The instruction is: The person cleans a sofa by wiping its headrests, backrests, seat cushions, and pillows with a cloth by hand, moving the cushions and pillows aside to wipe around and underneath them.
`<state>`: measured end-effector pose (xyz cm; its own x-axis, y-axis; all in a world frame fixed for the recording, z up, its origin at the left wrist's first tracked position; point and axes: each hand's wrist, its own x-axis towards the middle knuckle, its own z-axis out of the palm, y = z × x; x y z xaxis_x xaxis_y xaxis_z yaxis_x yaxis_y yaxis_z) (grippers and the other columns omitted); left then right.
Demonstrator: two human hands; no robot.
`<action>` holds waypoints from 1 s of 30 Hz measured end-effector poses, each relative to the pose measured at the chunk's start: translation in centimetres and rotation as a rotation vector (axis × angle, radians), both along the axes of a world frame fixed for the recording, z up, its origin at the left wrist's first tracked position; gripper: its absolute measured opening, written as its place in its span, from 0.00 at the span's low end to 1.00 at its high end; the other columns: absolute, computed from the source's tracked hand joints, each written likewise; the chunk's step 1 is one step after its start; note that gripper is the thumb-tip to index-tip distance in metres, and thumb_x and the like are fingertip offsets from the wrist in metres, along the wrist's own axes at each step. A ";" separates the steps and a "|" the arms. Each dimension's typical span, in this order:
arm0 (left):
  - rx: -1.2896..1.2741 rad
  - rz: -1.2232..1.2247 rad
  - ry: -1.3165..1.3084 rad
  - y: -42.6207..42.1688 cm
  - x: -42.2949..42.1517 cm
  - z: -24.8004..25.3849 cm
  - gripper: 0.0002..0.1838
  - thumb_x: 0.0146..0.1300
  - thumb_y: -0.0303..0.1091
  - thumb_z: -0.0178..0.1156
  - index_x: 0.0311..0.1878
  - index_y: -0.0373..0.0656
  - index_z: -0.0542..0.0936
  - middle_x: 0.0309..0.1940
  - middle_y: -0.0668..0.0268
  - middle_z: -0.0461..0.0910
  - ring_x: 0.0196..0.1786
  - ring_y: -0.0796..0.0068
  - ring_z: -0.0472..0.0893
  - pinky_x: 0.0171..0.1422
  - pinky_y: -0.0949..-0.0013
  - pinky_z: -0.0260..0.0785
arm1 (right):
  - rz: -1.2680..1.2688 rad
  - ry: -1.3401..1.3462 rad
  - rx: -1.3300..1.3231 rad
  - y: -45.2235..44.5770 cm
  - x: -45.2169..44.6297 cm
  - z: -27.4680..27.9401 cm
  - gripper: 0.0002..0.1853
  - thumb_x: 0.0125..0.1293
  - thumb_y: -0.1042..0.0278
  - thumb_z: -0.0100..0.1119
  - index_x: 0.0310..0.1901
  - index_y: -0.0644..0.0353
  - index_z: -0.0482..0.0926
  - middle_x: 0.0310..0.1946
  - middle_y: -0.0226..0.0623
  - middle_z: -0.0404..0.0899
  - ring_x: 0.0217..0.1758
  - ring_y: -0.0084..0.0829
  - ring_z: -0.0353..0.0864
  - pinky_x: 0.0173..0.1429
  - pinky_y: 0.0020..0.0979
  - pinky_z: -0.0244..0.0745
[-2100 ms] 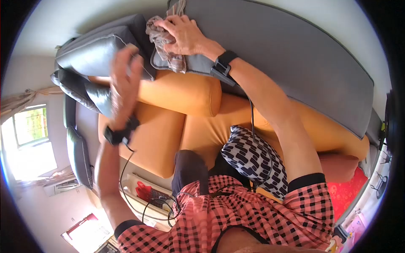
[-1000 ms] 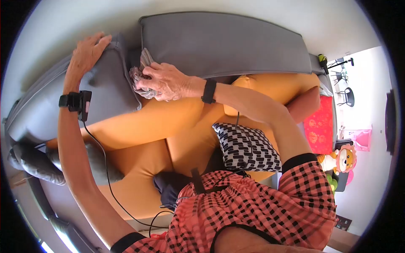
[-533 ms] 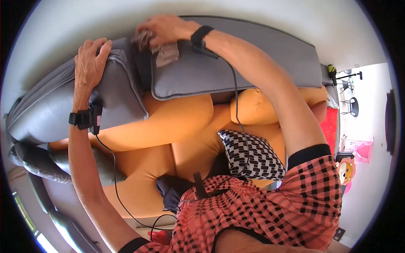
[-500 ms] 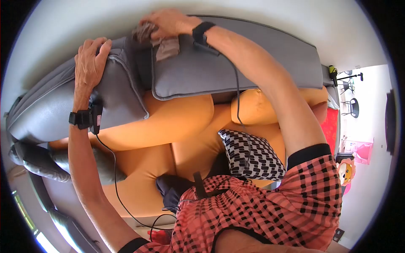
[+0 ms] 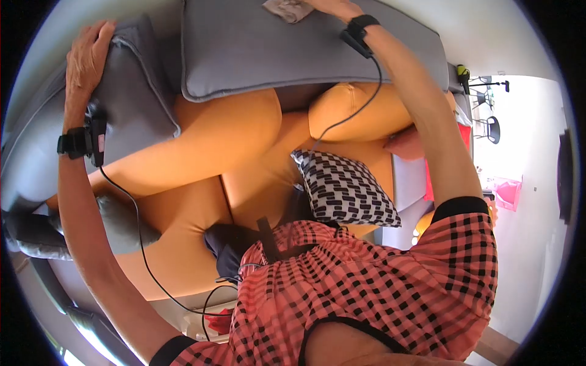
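My left hand [image 5: 87, 58] rests on the upper edge of a grey sofa headrest cushion [image 5: 131, 82], fingers stretched out and holding nothing. At the top edge of the view, my right hand [image 5: 334, 6] is on a crumpled brownish-grey cloth [image 5: 288, 10], its fingers mostly cut off by the frame. The cloth lies against the top of a second, wider grey headrest cushion [image 5: 274, 55]. Each wrist wears a black strap with a small device and a cable.
Below the headrests are the sofa's orange back cushions [image 5: 220, 131] and orange seat [image 5: 177, 213]. A black-and-white patterned pillow [image 5: 348, 189] lies on the seat, with a dark grey pillow [image 5: 125, 226] at left. Cables hang from both wrists. A pale wall runs behind the sofa.
My right hand and the cloth have moved right along the wide headrest. The view has shifted, so the sofa sits higher and further left. My left hand stays on its headrest.
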<state>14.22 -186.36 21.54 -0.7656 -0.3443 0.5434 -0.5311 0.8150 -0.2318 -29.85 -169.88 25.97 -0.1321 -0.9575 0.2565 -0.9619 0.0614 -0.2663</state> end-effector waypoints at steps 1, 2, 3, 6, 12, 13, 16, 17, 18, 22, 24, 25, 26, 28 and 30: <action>0.015 0.033 -0.019 0.0 0.1 -0.1 0.18 0.68 0.31 0.49 0.60 0.51 0.73 0.56 0.63 0.78 0.55 0.57 0.77 0.56 0.58 0.73 | -0.048 -0.033 -0.017 1.6 -0.2 0.0 0.35 0.58 0.56 0.62 0.65 0.61 0.65 0.56 0.58 0.75 0.59 0.55 0.75 0.61 0.46 0.71; 0.039 0.042 -0.026 -0.2 0.1 -0.2 0.18 0.68 0.31 0.49 0.61 0.51 0.73 0.57 0.63 0.78 0.56 0.57 0.77 0.56 0.58 0.73 | -0.096 -0.064 -0.035 3.1 -0.3 -0.1 0.35 0.59 0.55 0.62 0.66 0.60 0.64 0.57 0.58 0.74 0.60 0.55 0.74 0.61 0.46 0.70; 0.058 0.051 -0.033 -0.5 0.0 -0.2 0.18 0.68 0.31 0.49 0.61 0.51 0.73 0.57 0.63 0.78 0.57 0.57 0.77 0.57 0.58 0.73 | -0.143 -0.094 -0.057 4.2 -0.1 -0.2 0.36 0.59 0.55 0.61 0.66 0.60 0.63 0.58 0.58 0.74 0.60 0.54 0.74 0.62 0.46 0.70; 0.089 0.085 -0.035 0.0 0.0 -0.1 0.19 0.68 0.31 0.49 0.61 0.51 0.72 0.57 0.63 0.77 0.58 0.57 0.76 0.57 0.59 0.73 | -0.197 0.002 -0.013 7.7 3.7 -0.6 0.38 0.59 0.53 0.62 0.68 0.56 0.61 0.59 0.57 0.74 0.61 0.52 0.75 0.61 0.45 0.71; -0.007 0.109 -0.127 -0.7 -0.1 0.2 0.19 0.69 0.30 0.48 0.62 0.48 0.72 0.57 0.60 0.77 0.59 0.55 0.76 0.61 0.60 0.70 | 0.128 -0.022 -0.345 12.1 15.6 -8.5 0.29 0.45 0.61 0.73 0.50 0.48 0.72 0.39 0.37 0.71 0.43 0.44 0.75 0.40 0.44 0.78; 0.000 0.143 -0.148 -0.3 -0.6 0.4 0.19 0.70 0.29 0.47 0.62 0.48 0.72 0.57 0.60 0.78 0.59 0.55 0.76 0.62 0.60 0.70 | 0.161 -0.066 -0.350 12.0 17.2 -8.9 0.29 0.45 0.62 0.74 0.51 0.47 0.72 0.39 0.37 0.71 0.44 0.43 0.75 0.39 0.43 0.78; 0.234 0.225 -0.020 -0.6 -0.9 -0.1 0.18 0.70 0.29 0.47 0.62 0.47 0.72 0.58 0.58 0.77 0.60 0.55 0.76 0.65 0.61 0.68 | 0.356 -0.195 -0.355 11.1 20.6 -10.5 0.31 0.45 0.61 0.75 0.52 0.46 0.71 0.40 0.37 0.69 0.46 0.42 0.74 0.37 0.42 0.79; 0.194 0.186 -0.064 -1.4 -0.1 -0.6 0.18 0.71 0.30 0.47 0.63 0.47 0.72 0.58 0.57 0.77 0.60 0.54 0.76 0.65 0.61 0.67 | 0.382 -0.174 -0.340 10.3 21.9 -12.3 0.31 0.46 0.61 0.75 0.53 0.45 0.71 0.41 0.38 0.70 0.48 0.43 0.74 0.37 0.43 0.80; 0.154 0.146 -0.110 -2.7 1.2 -1.1 0.18 0.71 0.30 0.46 0.63 0.46 0.71 0.58 0.57 0.77 0.60 0.54 0.75 0.65 0.61 0.67 | 0.408 -0.154 -0.325 9.6 23.5 -15.1 0.31 0.46 0.61 0.75 0.53 0.44 0.71 0.42 0.38 0.70 0.49 0.43 0.73 0.38 0.43 0.80; 0.153 0.150 -0.134 -1.8 1.0 -0.5 0.18 0.72 0.30 0.45 0.63 0.46 0.71 0.59 0.56 0.76 0.61 0.54 0.75 0.66 0.62 0.66 | 0.472 -0.260 -0.162 10.8 21.9 -20.3 0.28 0.49 0.56 0.73 0.51 0.46 0.71 0.46 0.46 0.73 0.50 0.49 0.77 0.34 0.46 0.79; 0.138 0.080 -0.142 -2.4 1.3 -0.7 0.18 0.72 0.30 0.44 0.63 0.45 0.71 0.58 0.56 0.76 0.61 0.54 0.75 0.67 0.62 0.66 | 0.369 -0.293 0.075 12.1 19.2 -20.4 0.29 0.50 0.51 0.73 0.52 0.46 0.71 0.40 0.46 0.78 0.37 0.47 0.83 0.32 0.46 0.79; 0.130 0.060 -0.141 -2.6 2.0 -0.8 0.18 0.72 0.30 0.44 0.63 0.45 0.71 0.58 0.56 0.76 0.61 0.54 0.75 0.67 0.62 0.66 | 0.352 -0.233 0.113 12.4 17.7 -19.8 0.30 0.50 0.50 0.73 0.53 0.46 0.71 0.35 0.45 0.79 0.31 0.46 0.83 0.31 0.46 0.79; 0.146 0.061 -0.147 -2.4 2.2 -1.0 0.19 0.72 0.29 0.44 0.63 0.45 0.71 0.58 0.56 0.76 0.61 0.54 0.75 0.67 0.62 0.66 | 0.302 -0.254 0.166 13.3 15.9 -19.2 0.30 0.51 0.48 0.72 0.53 0.46 0.71 0.32 0.45 0.80 0.29 0.46 0.83 0.30 0.46 0.79; 0.166 0.063 -0.138 -3.0 2.5 -1.0 0.19 0.72 0.29 0.44 0.64 0.45 0.70 0.59 0.56 0.76 0.61 0.54 0.76 0.67 0.62 0.67 | 0.196 -0.271 0.248 15.4 11.9 -18.4 0.31 0.53 0.45 0.69 0.54 0.49 0.70 0.29 0.45 0.81 0.28 0.46 0.84 0.28 0.47 0.77; 0.146 0.099 -0.167 -3.7 3.1 -1.6 0.19 0.72 0.29 0.44 0.64 0.45 0.70 0.59 0.56 0.76 0.61 0.53 0.75 0.67 0.62 0.67 | 0.110 -0.092 0.098 18.2 8.3 -19.8 0.31 0.56 0.44 0.66 0.56 0.52 0.71 0.29 0.46 0.81 0.29 0.47 0.84 0.30 0.47 0.78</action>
